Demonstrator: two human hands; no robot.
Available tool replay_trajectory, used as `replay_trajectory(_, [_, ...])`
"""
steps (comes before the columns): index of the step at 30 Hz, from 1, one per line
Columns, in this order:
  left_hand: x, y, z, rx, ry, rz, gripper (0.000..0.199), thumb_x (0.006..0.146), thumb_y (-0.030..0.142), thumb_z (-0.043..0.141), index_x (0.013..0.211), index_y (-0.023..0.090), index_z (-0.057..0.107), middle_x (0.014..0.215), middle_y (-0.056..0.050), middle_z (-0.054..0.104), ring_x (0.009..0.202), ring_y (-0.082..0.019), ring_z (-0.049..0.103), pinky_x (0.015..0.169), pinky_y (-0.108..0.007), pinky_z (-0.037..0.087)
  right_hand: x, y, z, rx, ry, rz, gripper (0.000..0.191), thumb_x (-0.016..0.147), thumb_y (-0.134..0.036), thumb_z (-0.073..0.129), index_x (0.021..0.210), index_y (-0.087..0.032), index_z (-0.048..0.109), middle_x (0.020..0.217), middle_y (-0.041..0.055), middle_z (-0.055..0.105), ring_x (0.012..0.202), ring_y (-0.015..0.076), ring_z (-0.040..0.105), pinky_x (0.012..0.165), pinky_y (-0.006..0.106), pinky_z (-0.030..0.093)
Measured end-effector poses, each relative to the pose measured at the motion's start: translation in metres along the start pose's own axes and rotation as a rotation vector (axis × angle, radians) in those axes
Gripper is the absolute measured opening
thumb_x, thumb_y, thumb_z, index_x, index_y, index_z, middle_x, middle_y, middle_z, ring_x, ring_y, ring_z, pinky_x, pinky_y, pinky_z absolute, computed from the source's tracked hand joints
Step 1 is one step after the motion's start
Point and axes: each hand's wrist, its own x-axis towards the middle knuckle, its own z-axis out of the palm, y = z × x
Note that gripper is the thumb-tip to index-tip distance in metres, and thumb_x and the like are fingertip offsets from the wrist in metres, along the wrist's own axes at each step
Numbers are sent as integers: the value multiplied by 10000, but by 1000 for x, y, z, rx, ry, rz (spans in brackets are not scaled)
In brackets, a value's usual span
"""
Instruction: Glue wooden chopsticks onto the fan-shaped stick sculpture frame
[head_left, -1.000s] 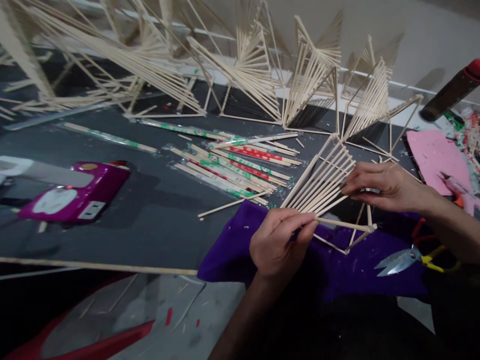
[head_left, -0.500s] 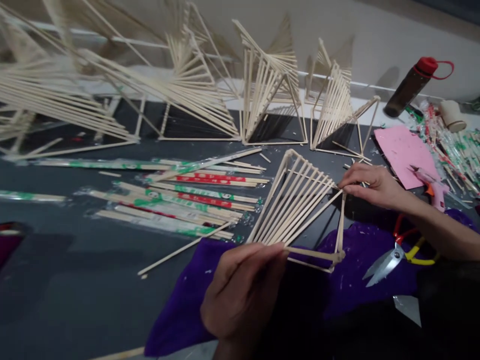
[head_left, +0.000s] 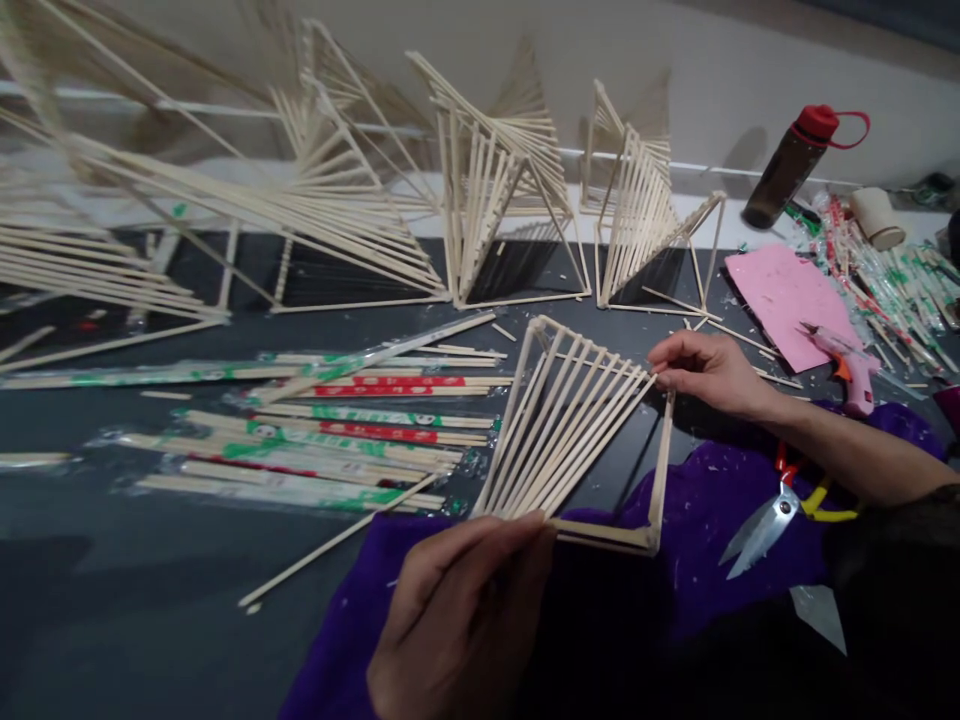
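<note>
Outer stick (head_left: 600, 443) shifted inward | right hand (head_left: 705, 372) pinching end | wrappers (head_left: 390, 384): chopsticks (head_left: 472, 439)

tabletop (head_left: 142, 620) open lower left, stick frames (head_left: 636, 210) behind

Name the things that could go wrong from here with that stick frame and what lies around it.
The right hand pinches at stick ends along the stick frame; a small slip might push one out of line.
The left hand grips where the sticks converge, so squeezing hard could loosen or snap thin pieces.
The scissors lie on the purple cloth close to the right forearm, which might knock them.
</note>
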Motion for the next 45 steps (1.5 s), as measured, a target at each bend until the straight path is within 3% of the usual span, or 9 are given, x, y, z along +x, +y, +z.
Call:
replay_trajectory(4, [-1,1,0,-26,16,-24,46,835,240,732,855,276,751,823,30,709,700,-122,658,650,-238,531,-2,-3,0,-155,65,-136,141,783,-249,708,899,-169,716,821,16,730,709,115,642,662,242,505])
replay_trajectory(8, [3,-9,-2,-13,-36,112,50,846,270,705,864,252,748,800,18,713,670,-121,658,588,-226,513,-1,-3,0,-194,59,-174,138,804,-253,692,909,-172,730,853,26,743,740,127,656,682,250,513])
replay_trajectory(11, [6,-15,-2,-11,-61,199,68,839,255,711,894,233,746,802,11,717,652,-113,651,565,-211,497,0,-1,1,-163,51,-151,145,792,-262,702,896,-170,745,853,27,746,748,129,659,702,257,510])
replay_trajectory(19, [4,-13,-1,-41,-24,235,133,814,156,736,930,220,727,820,-7,722,709,-120,659,632,-212,512,4,1,2,-77,37,-101,145,764,-272,721,861,-169,754,827,18,740,742,123,652,713,267,507])
replay_trajectory(28, [4,-5,1,-59,10,170,104,836,175,726,910,248,728,820,10,736,735,-124,684,677,-217,545,4,2,5,28,29,-21,179,735,-287,752,869,-168,741,810,10,710,682,101,622,652,249,506])
replay_trajectory(34, [0,3,3,-68,32,95,73,838,207,733,887,261,736,818,22,725,737,-118,688,733,-219,557,4,1,5,70,27,45,190,713,-315,780,819,-162,741,682,-11,679,568,97,585,572,248,490])
replay_trajectory(45, [4,1,-3,-48,-49,159,48,860,221,698,869,245,738,780,29,730,671,-106,695,648,-181,571,5,-10,-1,-72,19,133,199,706,-348,790,774,-164,763,575,-1,663,520,115,564,510,247,442])
